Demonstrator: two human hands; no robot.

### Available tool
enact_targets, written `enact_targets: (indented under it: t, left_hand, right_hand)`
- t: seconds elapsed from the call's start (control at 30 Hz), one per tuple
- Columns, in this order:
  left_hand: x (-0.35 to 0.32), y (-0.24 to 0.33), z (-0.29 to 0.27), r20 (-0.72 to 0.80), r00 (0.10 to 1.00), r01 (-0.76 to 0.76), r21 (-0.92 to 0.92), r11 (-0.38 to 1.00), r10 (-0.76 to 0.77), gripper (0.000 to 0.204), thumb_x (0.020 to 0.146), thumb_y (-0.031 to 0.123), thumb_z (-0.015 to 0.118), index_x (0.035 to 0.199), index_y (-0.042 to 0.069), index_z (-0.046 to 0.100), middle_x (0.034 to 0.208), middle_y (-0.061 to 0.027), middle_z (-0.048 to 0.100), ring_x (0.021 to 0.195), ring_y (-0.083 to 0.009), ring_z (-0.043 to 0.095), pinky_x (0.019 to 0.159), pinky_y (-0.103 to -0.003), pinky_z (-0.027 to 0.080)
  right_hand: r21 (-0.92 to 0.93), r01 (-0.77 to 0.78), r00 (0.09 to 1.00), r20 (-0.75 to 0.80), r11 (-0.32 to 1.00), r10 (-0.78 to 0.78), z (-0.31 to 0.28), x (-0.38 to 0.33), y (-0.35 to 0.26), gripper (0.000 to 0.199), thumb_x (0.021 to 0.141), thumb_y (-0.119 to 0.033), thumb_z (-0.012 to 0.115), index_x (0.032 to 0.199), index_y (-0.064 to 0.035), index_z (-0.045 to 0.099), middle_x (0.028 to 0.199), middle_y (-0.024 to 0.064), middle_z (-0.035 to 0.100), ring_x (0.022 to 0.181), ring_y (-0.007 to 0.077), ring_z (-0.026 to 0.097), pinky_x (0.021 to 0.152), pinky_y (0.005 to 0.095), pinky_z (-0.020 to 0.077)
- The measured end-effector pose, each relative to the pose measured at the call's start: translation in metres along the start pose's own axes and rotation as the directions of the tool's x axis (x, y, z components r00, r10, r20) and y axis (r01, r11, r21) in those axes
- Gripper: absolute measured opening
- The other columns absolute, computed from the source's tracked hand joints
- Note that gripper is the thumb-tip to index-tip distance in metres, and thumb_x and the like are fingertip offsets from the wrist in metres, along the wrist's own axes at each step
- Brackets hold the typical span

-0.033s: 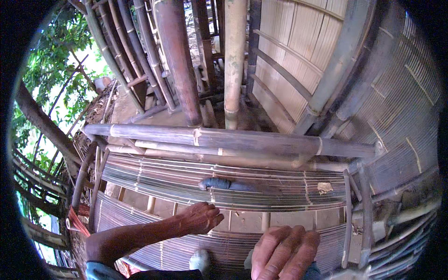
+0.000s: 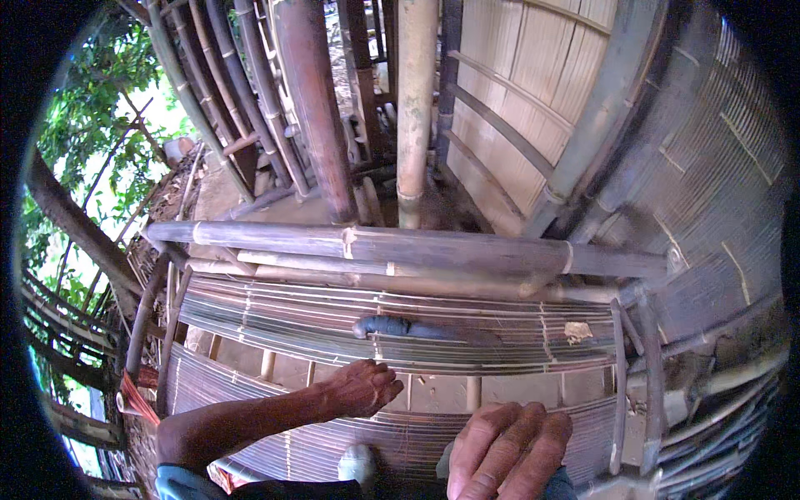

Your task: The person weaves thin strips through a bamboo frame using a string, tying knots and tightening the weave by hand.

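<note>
Your right hand [image 2: 507, 450] is cut off by the lower edge, so you see only the knuckles and fingers, not the wrist or palm. Your left hand [image 2: 360, 388] hides the strip of slatted bamboo mat [image 2: 500, 333] beneath it, and whether its fingers pinch a slat cannot be told. The dark tool [image 2: 417, 327] lying on the mat is too blurred to identify. The pale round thing [image 2: 357, 463] by the lower edge is half hidden. The fisheye rim blacks out your corners.
</note>
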State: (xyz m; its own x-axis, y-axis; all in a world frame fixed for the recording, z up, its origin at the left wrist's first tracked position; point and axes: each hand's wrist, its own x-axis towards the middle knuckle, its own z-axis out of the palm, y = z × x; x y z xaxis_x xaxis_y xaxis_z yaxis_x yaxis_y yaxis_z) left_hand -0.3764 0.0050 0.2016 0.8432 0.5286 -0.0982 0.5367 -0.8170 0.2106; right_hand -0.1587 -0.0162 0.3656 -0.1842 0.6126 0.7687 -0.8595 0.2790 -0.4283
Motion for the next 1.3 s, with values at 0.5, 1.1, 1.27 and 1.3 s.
enact_targets:
  t: [0.5, 1.1, 1.27, 1.3]
  left_hand:
    - [0.014, 0.008, 0.036, 0.162, 0.977, -0.123, -0.117, 0.985, 0.141, 0.014, 0.085, 0.012, 0.063, 0.095, 0.004, 0.064, 0.088, -0.0128, 0.068, 0.087, -0.0280, 0.069, 0.080, -0.040, 0.055]
    - [-0.029, 0.011, 0.098, -0.088, 0.939, 0.289, -0.323, 0.901, -0.332, 0.014, 0.083, 0.017, 0.065, 0.076, 0.005, 0.060, 0.066, -0.0127, 0.060, 0.058, -0.0321, 0.063, 0.053, -0.046, 0.052]
    - [-0.027, 0.061, 0.158, -0.069, 0.786, 0.528, -0.442, 0.725, -0.615, 0.035, 0.085, 0.038, 0.072, 0.082, 0.004, 0.065, 0.066, -0.0134, 0.064, 0.056, -0.0315, 0.064, 0.051, -0.043, 0.053]
    - [-0.031, 0.070, 0.170, -0.144, 0.747, 0.544, -0.430, 0.721, -0.649, 0.038, 0.084, 0.042, 0.072, 0.082, 0.005, 0.065, 0.063, -0.0123, 0.063, 0.055, -0.0317, 0.064, 0.050, -0.044, 0.052]
  right_hand:
    - [-0.338, 0.079, 0.995, 0.076, 0.938, -0.057, -0.012, -0.023, 0.011, 0.013, 0.085, -0.013, 0.076, 0.082, -0.0004, 0.074, 0.081, 0.0151, 0.073, 0.071, 0.0198, 0.065, 0.054, 0.0247, 0.0563]
    - [-0.610, -0.773, 0.552, -0.781, -0.171, 0.293, -0.292, -0.168, -0.035, 0.027, 0.087, -0.019, 0.074, 0.106, -0.0008, 0.069, 0.099, 0.0071, 0.071, 0.085, 0.0116, 0.065, 0.064, 0.0268, 0.0517]
    - [-0.486, -0.813, 0.332, -0.839, -0.319, 0.432, -0.360, -0.218, -0.039, 0.028, 0.087, -0.021, 0.074, 0.106, -0.0009, 0.069, 0.097, 0.0062, 0.071, 0.087, 0.0142, 0.066, 0.063, 0.0289, 0.0522]
    - [-0.542, -0.758, 0.451, -0.838, -0.363, 0.308, -0.347, -0.214, -0.026, 0.027, 0.087, -0.021, 0.074, 0.105, -0.0012, 0.069, 0.096, 0.0067, 0.071, 0.086, 0.0154, 0.066, 0.065, 0.0293, 0.0525]
